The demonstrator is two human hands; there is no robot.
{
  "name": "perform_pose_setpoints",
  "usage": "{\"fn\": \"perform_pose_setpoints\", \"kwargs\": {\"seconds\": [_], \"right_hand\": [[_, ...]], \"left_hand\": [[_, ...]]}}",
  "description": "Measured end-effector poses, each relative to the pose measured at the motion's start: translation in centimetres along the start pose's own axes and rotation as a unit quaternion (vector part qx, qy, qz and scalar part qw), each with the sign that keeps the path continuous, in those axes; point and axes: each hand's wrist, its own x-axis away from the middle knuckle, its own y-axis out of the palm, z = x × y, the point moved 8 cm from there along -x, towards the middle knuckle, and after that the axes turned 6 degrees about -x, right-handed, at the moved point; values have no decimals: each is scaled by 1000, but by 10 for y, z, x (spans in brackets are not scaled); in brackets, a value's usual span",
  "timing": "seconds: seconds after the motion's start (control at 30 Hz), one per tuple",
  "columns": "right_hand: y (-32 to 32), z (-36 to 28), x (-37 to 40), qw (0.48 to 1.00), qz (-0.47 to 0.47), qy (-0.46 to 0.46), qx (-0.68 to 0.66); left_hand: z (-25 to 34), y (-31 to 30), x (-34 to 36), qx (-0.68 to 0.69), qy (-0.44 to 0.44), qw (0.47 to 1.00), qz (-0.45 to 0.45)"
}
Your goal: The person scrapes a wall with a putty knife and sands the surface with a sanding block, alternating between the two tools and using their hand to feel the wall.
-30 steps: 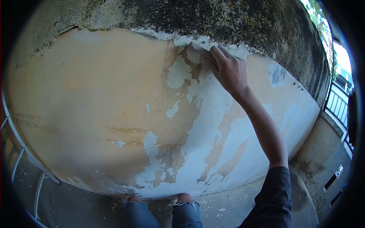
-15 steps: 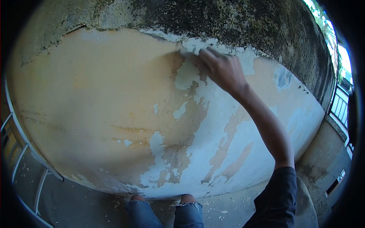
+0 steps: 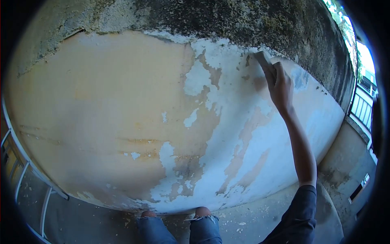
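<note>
My right hand (image 3: 281, 87) is closed around a scraper (image 3: 264, 62), a flat tool whose broad end touches the wall just under the dark, rough band at the top. Peeling paint covers the wall (image 3: 122, 89): cream on the left, with pale blue-white patches (image 3: 227, 97) in the middle and on the right. Around the tool the surface is pale, with small brownish spots beside it. No part of my left hand shows.
Dark, mouldy rough plaster (image 3: 243, 24) runs along the top. A white metal rail (image 3: 30, 160) stands at the left. Paint flakes lie on the grey floor (image 3: 89, 221) near my knees (image 3: 202, 211). At the right are a low grey wall (image 3: 345, 154) and a white fence (image 3: 361, 107).
My right hand and the scraper have moved right along the upper wall. The tool's end now points up and left, and the forearm is more upright.
</note>
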Motion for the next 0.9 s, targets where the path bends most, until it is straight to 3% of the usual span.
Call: {"fn": "perform_pose_setpoints", "kwargs": {"seconds": [0.1,0.13,0.2,0.23,0.3,0.37,0.43,0.5,0.53,0.6,0.67,0.73,0.8,0.83,0.87,0.9], "right_hand": [[9,-24,14,987,-107,-123,-7],[11,-16,10,987,-110,-119,-2],[5,18,-4,999,-30,9,11],[2,4,-4,1000,-27,-13,6],[12,-15,3,994,-58,-90,-8],[11,-27,2,990,-61,-130,10],[13,4,-4,1000,-18,6,2],[24,-9,12,999,-45,-8,-6],[29,-20,20,997,-73,-20,-15],[29,-32,18,992,-97,-77,-19],[24,-15,6,997,-78,-13,8],[20,-24,4,999,-39,-6,25],[47,-48,27,984,-159,-77,4],[49,-75,39,972,-122,-202,3],[42,-89,42,961,-118,-249,5],[46,-73,32,977,-139,-163,7]], "left_hand": [[-81,8,-25,327,73,933,135],[-110,21,-30,425,91,883,178],[-188,30,-52,601,118,746,262],[-225,35,-56,674,131,661,303],[-284,62,-96,738,161,559,342],[-305,100,-160,737,161,603,262],[-296,151,-209,789,78,581,183],[-335,208,-214,722,-228,558,338],[-313,213,-216,724,-229,558,336],[-246,186,-214,493,-235,777,311],[-254,181,-208,474,-243,787,311],[-262,180,-200,444,-255,801,310],[-270,179,-203,417,-257,815,309],[-275,179,-208,405,-256,822,309],[-281,179,-212,392,-255,828,309],[-288,179,-213,378,-257,834,308]]}}
